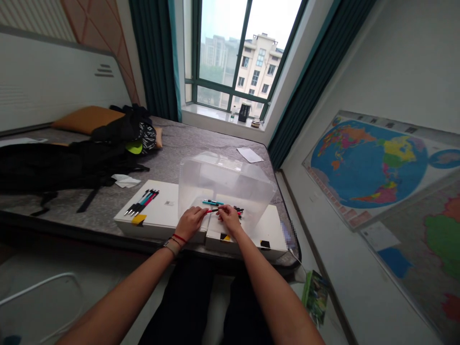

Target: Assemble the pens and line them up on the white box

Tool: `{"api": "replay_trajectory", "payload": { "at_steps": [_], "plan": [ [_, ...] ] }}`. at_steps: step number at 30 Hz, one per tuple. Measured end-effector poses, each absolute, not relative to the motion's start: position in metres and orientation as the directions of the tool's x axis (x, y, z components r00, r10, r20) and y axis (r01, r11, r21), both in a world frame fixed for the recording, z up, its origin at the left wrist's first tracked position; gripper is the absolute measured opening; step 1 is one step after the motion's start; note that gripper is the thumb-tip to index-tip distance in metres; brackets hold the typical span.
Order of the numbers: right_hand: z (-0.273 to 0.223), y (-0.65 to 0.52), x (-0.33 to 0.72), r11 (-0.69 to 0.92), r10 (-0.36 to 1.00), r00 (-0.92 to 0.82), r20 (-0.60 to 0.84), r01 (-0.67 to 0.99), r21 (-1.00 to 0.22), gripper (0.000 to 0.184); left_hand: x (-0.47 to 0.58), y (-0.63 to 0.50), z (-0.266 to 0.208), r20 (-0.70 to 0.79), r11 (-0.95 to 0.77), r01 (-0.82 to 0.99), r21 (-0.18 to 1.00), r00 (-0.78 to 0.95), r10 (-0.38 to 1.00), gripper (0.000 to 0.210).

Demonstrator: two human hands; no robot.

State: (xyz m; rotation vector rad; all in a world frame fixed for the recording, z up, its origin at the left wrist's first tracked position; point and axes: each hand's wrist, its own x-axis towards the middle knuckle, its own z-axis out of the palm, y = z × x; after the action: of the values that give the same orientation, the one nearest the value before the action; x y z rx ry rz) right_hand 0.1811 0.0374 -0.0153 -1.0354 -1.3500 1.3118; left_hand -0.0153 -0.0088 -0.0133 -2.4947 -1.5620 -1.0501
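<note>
Two bare hands are at work at the near edge of a clear plastic bin (230, 175), which serves as the reference for all positions below. Left hand (191, 223): thumb and fingers drawn together in a pinch on the red end of a slim red-and-black pen (212, 211). Right hand (229, 219): fingertips closed on the dark end of the same item, the remaining fingers curled. I cannot tell whether the pen is whole or in two parts. It lies roughly level between the hands, in front of the bin's back wall.

Beyond the hands, within the bin's outline, a teal pen (212, 202) and several dark and red pens (239, 210) are noted; the right hand partly hides the latter. The bin stands across two white cartons, the left carton (163, 191) and the right carton (268, 230), set side by side on a grey mattress (201, 135). Left of the bin, a row of pens (142, 203) lies side by side on the left carton. Farther left: a crumpled tissue (125, 180) and a black bag (72, 163). Behind the bin, toward its right: a white sheet (249, 155).
</note>
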Motion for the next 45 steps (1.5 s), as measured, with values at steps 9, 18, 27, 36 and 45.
{"api": "replay_trajectory", "payload": {
  "at_steps": [9,18,27,36,45],
  "plan": [
    [-0.0153,0.0374,0.1794,0.078,0.986,-0.156,0.066,0.071,-0.994,0.042,-0.0167,-0.0074,-0.0144,0.561,-0.516,0.773,0.369,0.257,0.787,0.031],
    [-0.0142,0.0366,0.1801,0.070,0.984,-0.168,0.056,0.082,-0.994,0.036,-0.0188,-0.0073,-0.0170,0.569,-0.522,0.787,0.329,0.276,0.775,0.031],
    [-0.0118,0.0358,0.1808,0.040,0.976,-0.215,0.037,0.010,-0.999,0.035,-0.0191,-0.0069,-0.0186,0.565,-0.521,0.796,0.309,0.287,0.774,0.032],
    [-0.0134,0.0355,0.1786,0.082,0.988,-0.145,0.058,0.164,-0.983,0.041,-0.0193,-0.0053,-0.0214,0.572,-0.543,0.705,0.455,0.236,0.786,0.033],
    [-0.0112,0.0376,0.1798,0.037,0.997,-0.072,0.033,0.051,-0.998,0.044,-0.0168,-0.0036,-0.0177,0.514,-0.477,0.652,0.589,0.153,0.844,0.034]
  ]
}}
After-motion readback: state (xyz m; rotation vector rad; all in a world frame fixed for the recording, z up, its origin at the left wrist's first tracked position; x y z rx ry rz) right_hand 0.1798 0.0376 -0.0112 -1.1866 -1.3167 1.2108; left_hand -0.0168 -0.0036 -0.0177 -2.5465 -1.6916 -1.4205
